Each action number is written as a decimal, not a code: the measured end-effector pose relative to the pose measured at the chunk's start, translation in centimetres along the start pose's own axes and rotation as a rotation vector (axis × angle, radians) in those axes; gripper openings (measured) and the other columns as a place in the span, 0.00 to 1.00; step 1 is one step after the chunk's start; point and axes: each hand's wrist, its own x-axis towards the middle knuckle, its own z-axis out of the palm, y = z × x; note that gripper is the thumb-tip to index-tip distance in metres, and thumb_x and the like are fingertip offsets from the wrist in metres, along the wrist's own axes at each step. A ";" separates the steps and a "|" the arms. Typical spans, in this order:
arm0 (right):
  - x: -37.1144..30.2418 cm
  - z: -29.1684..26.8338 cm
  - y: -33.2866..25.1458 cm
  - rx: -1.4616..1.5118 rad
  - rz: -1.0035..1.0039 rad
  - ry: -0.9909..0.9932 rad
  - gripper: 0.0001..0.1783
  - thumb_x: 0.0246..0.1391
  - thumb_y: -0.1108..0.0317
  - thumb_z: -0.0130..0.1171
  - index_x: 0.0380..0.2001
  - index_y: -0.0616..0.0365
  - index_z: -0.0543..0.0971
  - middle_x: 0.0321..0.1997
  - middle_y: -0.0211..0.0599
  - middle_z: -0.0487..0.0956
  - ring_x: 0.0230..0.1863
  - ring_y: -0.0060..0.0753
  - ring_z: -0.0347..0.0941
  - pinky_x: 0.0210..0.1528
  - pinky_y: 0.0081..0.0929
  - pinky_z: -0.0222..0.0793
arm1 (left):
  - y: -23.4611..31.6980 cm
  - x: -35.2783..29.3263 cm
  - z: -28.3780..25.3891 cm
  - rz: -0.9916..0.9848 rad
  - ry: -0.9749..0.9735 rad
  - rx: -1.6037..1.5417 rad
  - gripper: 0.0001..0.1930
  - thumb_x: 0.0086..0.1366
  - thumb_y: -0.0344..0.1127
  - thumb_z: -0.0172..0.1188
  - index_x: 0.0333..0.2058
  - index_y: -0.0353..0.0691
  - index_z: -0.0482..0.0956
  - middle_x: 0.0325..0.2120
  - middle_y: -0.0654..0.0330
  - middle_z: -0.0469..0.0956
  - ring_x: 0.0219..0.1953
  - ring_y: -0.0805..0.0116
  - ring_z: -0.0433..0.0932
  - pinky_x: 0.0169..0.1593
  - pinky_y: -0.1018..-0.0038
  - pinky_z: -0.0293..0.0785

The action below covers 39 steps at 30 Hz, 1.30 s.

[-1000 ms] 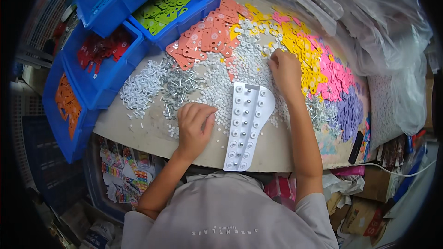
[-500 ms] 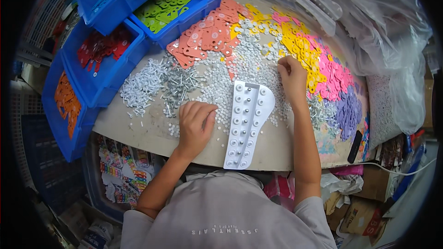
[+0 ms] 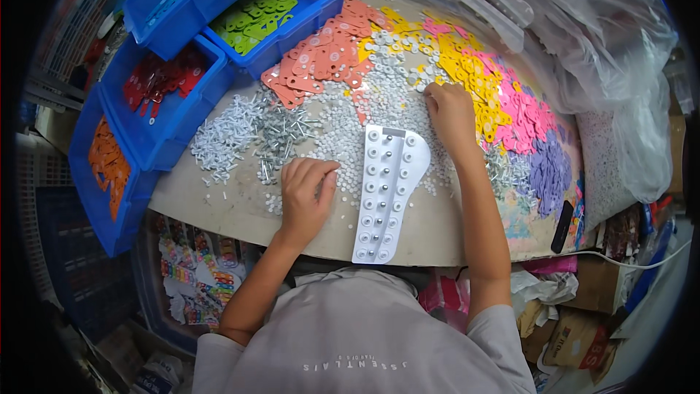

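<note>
A white plastic jig (image 3: 417, 169) with two rows of round white seats and a line of metal pins lies between my hands, one end at the table's near edge. My left hand (image 3: 306, 191) rests left of it with fingers curled and thumb close in; whatever it may hold is hidden. Beyond the jig's right side, my right hand (image 3: 452, 117) reaches into small white ring-shaped pieces (image 3: 343, 131), fingertips pinched together. What sits in that pinch is too small to make out. White rivets (image 3: 224, 135) and silvery rivets (image 3: 290, 130) are heaped beyond my left hand.
Blue bins (image 3: 164, 142) at the left hold red, orange, green and light-blue tags. Salmon tags (image 3: 321, 55), yellow tags (image 3: 467, 66), pink tags (image 3: 526, 120) and purple tags (image 3: 550, 175) are spread across the table. A clear plastic bag (image 3: 620, 153) and a black bar-shaped object (image 3: 562, 226) are at right.
My right hand has shifted slightly left and away from me, deeper into the white pieces. My left hand and the jig keep their places on the table, while the whole view has moved a little.
</note>
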 end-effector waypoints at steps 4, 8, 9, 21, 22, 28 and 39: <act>-0.1 -0.1 -0.4 -0.116 -0.043 0.007 0.05 0.50 0.74 0.62 0.33 0.58 0.80 0.29 0.44 0.79 0.36 0.52 0.74 0.40 0.47 0.69 | 0.1 0.0 -0.1 0.002 0.006 -0.011 0.04 0.62 0.25 0.62 0.36 0.38 0.82 0.31 0.58 0.78 0.37 0.58 0.75 0.48 0.65 0.66; -1.4 -2.4 -2.6 -0.082 0.002 0.054 0.04 0.53 0.76 0.61 0.34 0.60 0.78 0.30 0.43 0.78 0.35 0.48 0.74 0.40 0.42 0.69 | 0.5 -0.4 -0.5 -0.031 -0.032 -0.013 0.07 0.61 0.26 0.63 0.39 0.39 0.82 0.33 0.59 0.79 0.40 0.58 0.75 0.49 0.64 0.65; -2.2 -3.8 -4.2 0.085 0.033 0.052 0.04 0.54 0.77 0.61 0.33 0.62 0.77 0.30 0.43 0.78 0.34 0.44 0.74 0.40 0.38 0.70 | 1.1 -0.6 -0.7 -0.038 -0.031 -0.073 0.08 0.60 0.26 0.64 0.40 0.39 0.82 0.34 0.58 0.79 0.40 0.58 0.75 0.48 0.63 0.66; -12.8 -8.3 -13.6 0.944 0.333 -0.355 0.05 0.55 0.77 0.64 0.36 0.64 0.81 0.32 0.32 0.80 0.34 0.23 0.73 0.39 0.24 0.68 | 4.3 -1.6 -2.3 -0.251 -0.367 -0.583 0.06 0.59 0.21 0.67 0.35 0.35 0.81 0.33 0.62 0.80 0.34 0.74 0.76 0.39 0.76 0.71; -13.2 -8.2 -13.4 0.947 0.407 -0.319 0.06 0.55 0.76 0.65 0.36 0.64 0.81 0.32 0.31 0.80 0.34 0.22 0.72 0.38 0.23 0.68 | 4.3 -1.6 -2.5 -0.262 -0.340 -0.571 0.05 0.60 0.21 0.65 0.34 0.35 0.80 0.34 0.63 0.80 0.35 0.75 0.75 0.39 0.76 0.71; -15.1 -7.4 -11.7 0.846 0.552 -0.235 0.06 0.53 0.75 0.67 0.31 0.63 0.79 0.30 0.29 0.77 0.33 0.19 0.67 0.38 0.19 0.64 | 3.2 -2.5 -2.5 -0.380 -0.360 -0.508 0.05 0.61 0.23 0.65 0.37 0.34 0.82 0.35 0.61 0.80 0.37 0.70 0.76 0.43 0.74 0.72; -15.4 -5.8 -12.7 0.832 0.465 -0.209 0.06 0.50 0.78 0.68 0.30 0.63 0.78 0.32 0.31 0.74 0.34 0.23 0.70 0.37 0.21 0.67 | 4.2 -3.1 -0.1 -0.059 -0.345 -0.251 0.05 0.58 0.23 0.66 0.35 0.36 0.83 0.32 0.58 0.78 0.37 0.60 0.76 0.40 0.68 0.72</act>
